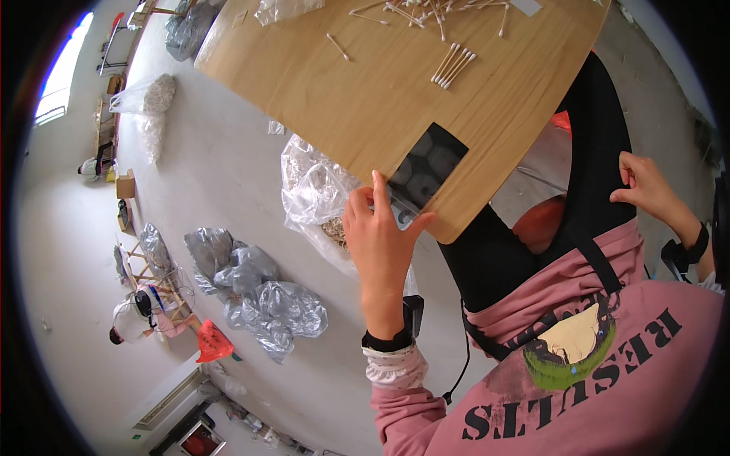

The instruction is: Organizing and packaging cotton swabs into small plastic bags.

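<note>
Looking at dark flat packet near edge of wooden table. Seeing left hand spread at its clear end, right hand loosely curled by thigh, thumb apart. Probably super light, kinda floppy, slippery, easily creased. Would pinch long edges.

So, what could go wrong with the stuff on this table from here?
The dark glossy rectangle lies right at the edge of the wooden table, with the left grip at its near end, so a nudge might tip it off. The row of cotton swabs looks loose and could scatter if the table gets bumped. The lone swab might roll, too.
</note>
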A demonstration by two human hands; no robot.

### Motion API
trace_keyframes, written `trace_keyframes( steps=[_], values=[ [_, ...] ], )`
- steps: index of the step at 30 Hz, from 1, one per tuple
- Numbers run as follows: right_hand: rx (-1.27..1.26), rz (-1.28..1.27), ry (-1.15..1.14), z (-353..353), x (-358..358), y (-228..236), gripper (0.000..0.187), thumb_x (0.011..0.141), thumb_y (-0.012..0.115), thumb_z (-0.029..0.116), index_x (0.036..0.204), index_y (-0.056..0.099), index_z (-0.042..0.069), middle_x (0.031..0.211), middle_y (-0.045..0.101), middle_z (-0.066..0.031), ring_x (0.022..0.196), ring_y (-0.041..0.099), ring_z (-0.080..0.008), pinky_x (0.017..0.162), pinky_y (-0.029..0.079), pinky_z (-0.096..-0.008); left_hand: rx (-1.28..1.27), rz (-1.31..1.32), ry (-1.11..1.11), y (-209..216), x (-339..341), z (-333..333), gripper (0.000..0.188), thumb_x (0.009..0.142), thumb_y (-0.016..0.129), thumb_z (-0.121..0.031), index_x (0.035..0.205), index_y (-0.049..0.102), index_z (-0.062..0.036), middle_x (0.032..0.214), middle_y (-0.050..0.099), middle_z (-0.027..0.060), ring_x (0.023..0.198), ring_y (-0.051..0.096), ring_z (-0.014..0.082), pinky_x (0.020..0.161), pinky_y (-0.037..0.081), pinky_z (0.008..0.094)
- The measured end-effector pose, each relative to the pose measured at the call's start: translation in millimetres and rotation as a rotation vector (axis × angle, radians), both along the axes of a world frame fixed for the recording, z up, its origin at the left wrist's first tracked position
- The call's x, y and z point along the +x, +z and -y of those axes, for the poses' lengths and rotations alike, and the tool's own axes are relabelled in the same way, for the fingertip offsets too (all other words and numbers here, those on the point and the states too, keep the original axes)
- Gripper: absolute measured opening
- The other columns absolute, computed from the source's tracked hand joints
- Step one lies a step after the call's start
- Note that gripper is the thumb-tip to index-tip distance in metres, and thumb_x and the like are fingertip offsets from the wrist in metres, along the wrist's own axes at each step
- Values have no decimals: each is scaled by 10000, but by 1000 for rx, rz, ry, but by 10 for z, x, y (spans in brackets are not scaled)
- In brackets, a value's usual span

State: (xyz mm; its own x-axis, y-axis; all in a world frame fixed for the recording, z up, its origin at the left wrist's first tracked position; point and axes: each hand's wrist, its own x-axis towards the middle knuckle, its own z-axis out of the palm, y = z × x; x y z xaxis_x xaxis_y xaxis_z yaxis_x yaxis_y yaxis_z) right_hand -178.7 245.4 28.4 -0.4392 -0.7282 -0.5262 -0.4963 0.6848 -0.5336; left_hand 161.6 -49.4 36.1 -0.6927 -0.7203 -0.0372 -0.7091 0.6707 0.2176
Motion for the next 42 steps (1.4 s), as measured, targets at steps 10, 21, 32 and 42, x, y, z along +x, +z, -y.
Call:
trace_keyframes(
  steps=[10, 21, 32, 42],
  values=[
    [-18, -57, 27, 38, 12, 190, 414, 635, 864, 166, 738, 481, 50, 621, 526, -87, 537, 493, -217, 518, 385, -338, 171, -240, 24, -48, 25, 3, 872, 683, 866, -116, 1447, 454, -26, 1214, 620, 102, 1158, 537, 304, 1047, 372, 421],
    [-719, -582, 633, 1970, -11, 71, 496, 730, 686, 11, 1211, 568, 34, 1286, 555, -140, 1278, 496, -328, 1100, 383, -439, 17, -344, -111, 161, -1100, -269, 742, 744, 826, -168, 1385, 488, -6, 1314, 571, 177, 1264, 499, 338, 1072, 365, 446],
    [-738, -540, 501, 2273, -116, -237, 613, 753, 705, 103, 1340, 529, 78, 1341, 539, -137, 1332, 458, -294, 1182, 283, -475, -9, -265, -57, -440, -1781, -350, 689, 931, 622, -284, 1442, 364, 99, 1505, 378, 279, 1433, 326, 402, 1166, 283, 482],
    [-751, -627, 392, 2812, -1070, -269, 560, 740, 787, 142, 1258, 583, 76, 1251, 606, -114, 1234, 519, -305, 1068, 383, -431, 125, -115, -114, -316, -1497, -667, 900, 930, 604, -476, 1510, 230, 102, 1605, 196, 268, 1515, 144, 376, 1202, 151, 527]
  ],
)
